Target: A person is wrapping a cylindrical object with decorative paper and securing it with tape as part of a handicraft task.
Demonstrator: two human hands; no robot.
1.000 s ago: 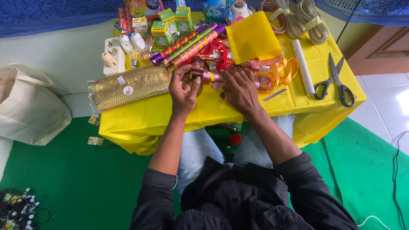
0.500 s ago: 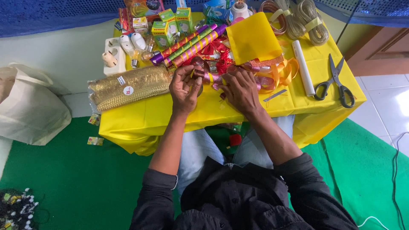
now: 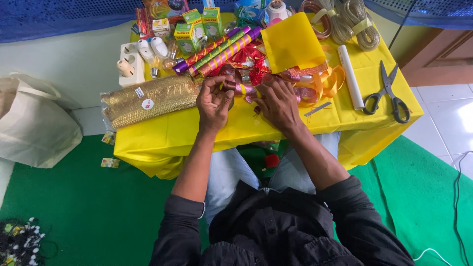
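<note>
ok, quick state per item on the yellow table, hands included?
left hand: fingers curled, pinching the shiny ribbon
right hand: palm down, pressing on the same ribbon
scissors: blades open, lying flat, untouched
white roll: rolled up, lying flat
striped tubes: lying side by side
gold mesh pack: still in its clear wrap
yellow sheet: propped up, tilted

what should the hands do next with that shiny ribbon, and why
Probably draw the ribbon taut between both hands. The left hand pinches one end in its grip and the right hand presses the other on the yellow table, while the strip between them looks curled and loose.
</note>
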